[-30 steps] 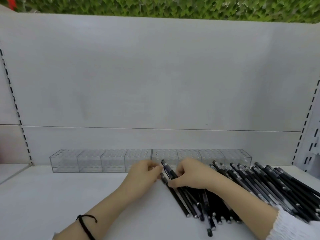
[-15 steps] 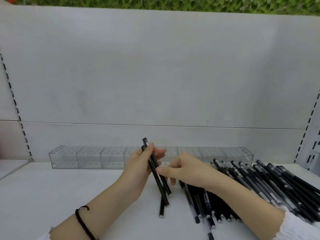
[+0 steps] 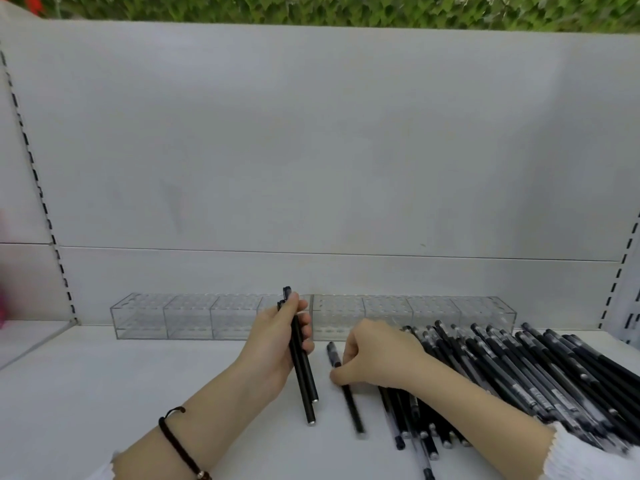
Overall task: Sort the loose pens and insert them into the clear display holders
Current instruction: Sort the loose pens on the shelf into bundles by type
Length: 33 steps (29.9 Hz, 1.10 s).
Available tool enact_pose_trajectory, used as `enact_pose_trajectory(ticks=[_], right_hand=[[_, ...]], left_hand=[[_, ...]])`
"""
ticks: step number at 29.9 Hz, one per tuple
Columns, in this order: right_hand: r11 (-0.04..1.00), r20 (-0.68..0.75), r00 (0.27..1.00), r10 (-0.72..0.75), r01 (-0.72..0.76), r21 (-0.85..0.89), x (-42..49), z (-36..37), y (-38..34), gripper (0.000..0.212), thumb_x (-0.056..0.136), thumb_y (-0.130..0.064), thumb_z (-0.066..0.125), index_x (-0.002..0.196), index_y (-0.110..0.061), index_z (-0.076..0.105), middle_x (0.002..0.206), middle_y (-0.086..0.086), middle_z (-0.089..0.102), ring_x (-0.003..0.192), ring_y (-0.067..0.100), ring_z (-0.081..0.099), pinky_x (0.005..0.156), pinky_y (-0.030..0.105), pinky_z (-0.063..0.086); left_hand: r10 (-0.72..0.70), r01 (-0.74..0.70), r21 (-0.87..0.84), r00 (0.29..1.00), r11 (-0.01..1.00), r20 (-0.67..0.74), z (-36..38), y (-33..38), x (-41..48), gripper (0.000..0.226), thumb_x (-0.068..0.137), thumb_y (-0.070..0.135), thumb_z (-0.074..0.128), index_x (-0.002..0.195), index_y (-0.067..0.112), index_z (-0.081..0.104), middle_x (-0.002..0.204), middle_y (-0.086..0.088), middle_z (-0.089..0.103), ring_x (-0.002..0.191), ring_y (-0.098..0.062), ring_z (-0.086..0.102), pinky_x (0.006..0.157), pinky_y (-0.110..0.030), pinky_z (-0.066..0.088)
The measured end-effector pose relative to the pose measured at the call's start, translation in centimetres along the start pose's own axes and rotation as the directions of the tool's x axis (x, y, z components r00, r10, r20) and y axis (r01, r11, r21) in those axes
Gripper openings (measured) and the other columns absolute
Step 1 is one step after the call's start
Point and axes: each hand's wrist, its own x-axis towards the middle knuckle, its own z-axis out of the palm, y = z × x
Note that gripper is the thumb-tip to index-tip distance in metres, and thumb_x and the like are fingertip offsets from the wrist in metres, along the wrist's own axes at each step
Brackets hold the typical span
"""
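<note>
White retail shelving, backed by a plain white panel (image 3: 311, 150) with green foliage (image 3: 346, 8) showing above it, is serving as the workbench while a person is sorting black pens. Their left hand (image 3: 273, 344), a dark cord bracelet (image 3: 176, 441) on its wrist, is gripping two black pens (image 3: 304, 382) with the fingers curled round them, caps up and slightly tilted, lower ends pointing down toward the shelf surface (image 3: 104, 393). A second ago both hands were huddling over the left edge of the heap. Since then the left has lifted clear with its pair, and the right hand (image 3: 377, 358) is going back for more, thumb and forefinger pinching a single pen (image 3: 351, 407) lying just left of the loose pile (image 3: 519, 368). The row of clear display holders (image 3: 194, 317) is sitting along the far edge of the shelf behind both hands, and no pen appears to be standing in it. Gathering, on this evidence, is under way and inserting is not yet starting, with nearly the whole pile waiting.
</note>
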Motion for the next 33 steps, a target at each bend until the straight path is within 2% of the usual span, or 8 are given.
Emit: enact_pose_trajectory(ticks=[5, 9, 13, 17, 21, 26, 29, 33], right_hand=[[0.949, 0.055, 0.998, 0.003, -0.02, 0.315, 0.0, -1.0, 0.7, 0.011, 0.072, -0.029, 0.073, 0.071, -0.018, 0.073, 0.058, -0.011, 0.063, 0.058, 0.005, 0.056, 0.058, 0.019, 0.046], [0.742, 0.081, 0.996, -0.036, -0.028, 0.67, 0.0, -2.3, 1.9, 0.017, 0.079, -0.026, 0.075, 0.067, -0.016, 0.067, 0.049, -0.011, 0.06, 0.037, 0.0, 0.041, 0.039, 0.015, 0.029], [0.572, 0.061, 0.994, -0.088, 0.0, 0.82, 0.2, -2.7, 2.7, 0.013, 0.079, -0.022, 0.077, 0.072, -0.012, 0.071, 0.066, -0.002, 0.07, 0.04, 0.005, 0.04, 0.034, 0.017, 0.023], [0.641, 0.017, 0.996, -0.092, 0.046, 0.766, 0.2, -2.5, 2.7, 0.018, 0.079, -0.02, 0.078, 0.075, -0.002, 0.075, 0.071, -0.018, 0.072, 0.041, 0.006, 0.041, 0.037, 0.016, 0.029], [0.678, -0.115, 0.988, -0.105, 0.155, 0.718, 0.2, -2.8, 3.1, 0.016, 0.08, -0.016, 0.077, 0.071, -0.003, 0.076, 0.075, -0.012, 0.074, 0.065, -0.003, 0.064, 0.067, 0.012, 0.046], [0.874, -0.132, 0.988, -0.085, 0.138, 0.465, 0.0, -4.3, 5.6, 0.022, 0.078, -0.029, 0.077, 0.067, -0.011, 0.073, 0.055, -0.005, 0.065, 0.042, -0.002, 0.047, 0.044, 0.011, 0.035], [0.946, -0.061, 0.996, -0.063, 0.079, 0.316, 0.1, -4.5, 7.3, 0.02, 0.077, -0.029, 0.077, 0.07, -0.011, 0.073, 0.058, -0.005, 0.066, 0.044, -0.003, 0.049, 0.045, 0.011, 0.038], [0.979, -0.008, 0.997, -0.077, 0.077, 0.188, 0.6, -3.9, 7.5, 0.015, 0.076, -0.032, 0.078, 0.067, -0.023, 0.071, 0.058, -0.014, 0.061, 0.058, -0.001, 0.055, 0.062, 0.019, 0.046]], left_hand=[[0.031, -0.03, 0.021, 0.999, 0.999, -0.035, 0.1, -0.2, -0.2, 0.026, 0.1, 0.025, 0.051, 0.082, 0.008, 0.059, 0.073, -0.003, 0.06, 0.065, -0.014, 0.061, 0.057, -0.023, 0.051], [-0.036, 0.036, -0.015, 0.999, 0.999, 0.02, 0.3, -0.7, -0.4, 0.025, 0.101, 0.023, 0.048, 0.084, 0.007, 0.058, 0.09, -0.011, 0.071, 0.087, -0.021, 0.069, 0.075, -0.032, 0.054], [-0.109, 0.119, -0.041, 0.977, 0.992, 0.185, 1.3, -0.9, -0.9, 0.018, 0.101, 0.02, 0.05, 0.102, 0.003, 0.056, 0.102, -0.018, 0.073, 0.092, -0.031, 0.072, 0.074, -0.04, 0.06], [-0.075, 0.081, -0.016, 0.967, 0.997, 0.244, 2.8, -1.0, -1.0, 0.02, 0.099, 0.019, 0.052, 0.108, 0.003, 0.06, 0.105, -0.016, 0.073, 0.083, -0.024, 0.072, 0.076, -0.038, 0.061], [-0.05, 0.054, -0.009, 0.974, 0.999, 0.221, 4.7, -1.3, -0.9, 0.019, 0.102, 0.018, 0.047, 0.102, 0.004, 0.061, 0.089, -0.008, 0.075, 0.076, -0.019, 0.073, 0.069, -0.035, 0.06], [0.005, 0.006, -0.076, 0.99, 0.997, 0.14, 5.1, -1.7, -0.6, 0.02, 0.104, 0.019, 0.043, 0.107, 0.001, 0.053, 0.096, -0.016, 0.072, 0.078, -0.023, 0.074, 0.064, -0.035, 0.061], [-0.033, 0.039, -0.072, 0.997, 0.997, 0.076, 4.0, -1.8, -0.6, 0.019, 0.103, 0.02, 0.045, 0.101, 0.003, 0.054, 0.085, -0.013, 0.066, 0.054, -0.017, 0.066, 0.05, -0.029, 0.056], [-0.081, 0.079, 0.023, 0.994, 0.997, 0.079, 2.9, -2.2, -0.3, 0.022, 0.102, 0.027, 0.047, 0.102, 0.006, 0.054, 0.066, -0.004, 0.057, 0.043, -0.011, 0.046, 0.038, -0.02, 0.041]])
